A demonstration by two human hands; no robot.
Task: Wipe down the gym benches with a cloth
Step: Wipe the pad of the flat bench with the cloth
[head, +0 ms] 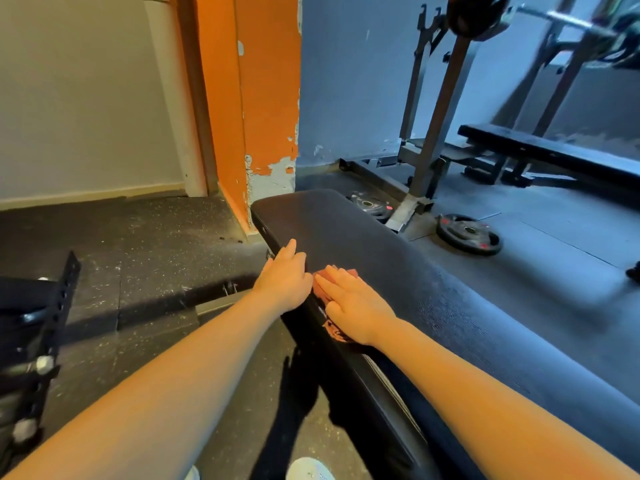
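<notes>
Cloth (334, 332), reddish, lies on the left edge of the black bench (398, 271), pressed flat under the right hand (353, 303), fingers straight. Left hand (284, 282) rests just beside it on the same edge, fingers relaxed.

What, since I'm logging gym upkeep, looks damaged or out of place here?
Paint has flaked off the orange pillar near its base, baring grey plaster. One weight plate and a second plate lie loose on the floor beside the rack. The bench being wiped shows no visible damage.
</notes>
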